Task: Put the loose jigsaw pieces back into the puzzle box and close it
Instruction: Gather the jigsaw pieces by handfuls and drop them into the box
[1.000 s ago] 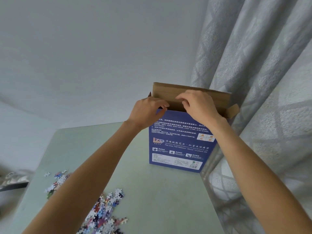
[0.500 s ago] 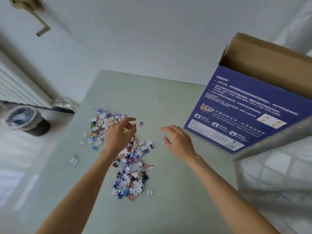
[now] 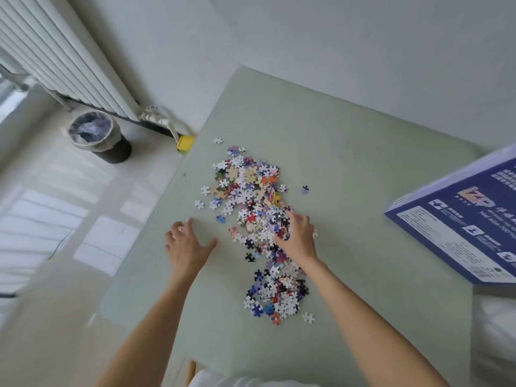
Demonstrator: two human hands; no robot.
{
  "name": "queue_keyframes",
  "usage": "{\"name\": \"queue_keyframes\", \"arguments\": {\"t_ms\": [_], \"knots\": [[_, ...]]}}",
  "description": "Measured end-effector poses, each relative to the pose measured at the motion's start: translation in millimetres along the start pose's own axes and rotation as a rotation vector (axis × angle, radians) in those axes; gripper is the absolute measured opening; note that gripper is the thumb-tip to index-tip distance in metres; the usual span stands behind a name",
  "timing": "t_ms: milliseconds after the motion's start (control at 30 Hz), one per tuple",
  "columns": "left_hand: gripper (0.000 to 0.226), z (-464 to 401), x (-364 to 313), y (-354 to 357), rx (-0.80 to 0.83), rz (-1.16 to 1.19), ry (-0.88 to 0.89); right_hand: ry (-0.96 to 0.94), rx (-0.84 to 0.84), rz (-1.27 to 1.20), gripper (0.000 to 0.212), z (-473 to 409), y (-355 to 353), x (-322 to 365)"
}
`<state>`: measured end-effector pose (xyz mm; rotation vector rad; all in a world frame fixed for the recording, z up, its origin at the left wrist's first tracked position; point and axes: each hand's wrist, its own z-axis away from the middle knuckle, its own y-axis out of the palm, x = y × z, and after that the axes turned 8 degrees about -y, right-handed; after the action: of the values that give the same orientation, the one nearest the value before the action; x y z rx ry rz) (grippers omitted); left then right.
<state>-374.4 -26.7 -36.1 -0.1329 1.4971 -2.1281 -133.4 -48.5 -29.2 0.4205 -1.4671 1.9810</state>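
Presently I observe a pale green table (image 3: pixel 349 152) carrying a long scatter of loose jigsaw pieces (image 3: pixel 257 208), running from the far left part of the top towards the near edge, with a denser clump at the near end. A few strays lie apart from the main heap: one purple piece (image 3: pixel 305 189) to its right, one white piece (image 3: pixel 217 140) at the far end, and one white piece (image 3: pixel 308 317) at the near end.

I record the left hand (image 3: pixel 187 247) lying palm down on bare table just left of the heap, fingers spread wide and holding nothing; its fingertips appear to touch a small white piece, though I cannot confirm this. The right hand (image 3: pixel 298 237) rests on top of the middle of the heap, fingers spread and slightly bent over the pieces. I cannot tell whether any piece is held beneath it.

The puzzle box (image 3: pixel 458 222), blue with white print, stands at the right edge of the table, well apart from the heap and partly cut off by the frame, so I cannot see its opening.

On the floor to the left I note a dark waste bin (image 3: pixel 100 135) lined with a bag, standing below a white radiator (image 3: pixel 55 51) on the wall.
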Motion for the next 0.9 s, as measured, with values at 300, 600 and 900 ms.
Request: {"name": "queue_keyframes", "arguments": {"t_ms": [300, 600, 900], "knots": [[0.081, 12, -28, 23, 0.129, 0.227, 0.292, -0.137, 0.085, 0.283, 0.096, -48, 5, 14], [0.092, 7, -64, 35, 0.218, 0.068, 0.450, -0.237, 0.241, 0.368, 0.075, -37, 5, 19], [0.051, 14, -57, 38, 0.218, 0.119, 0.520, -0.226, 0.117, 0.269, 0.046, -6, 0, 7]]}}
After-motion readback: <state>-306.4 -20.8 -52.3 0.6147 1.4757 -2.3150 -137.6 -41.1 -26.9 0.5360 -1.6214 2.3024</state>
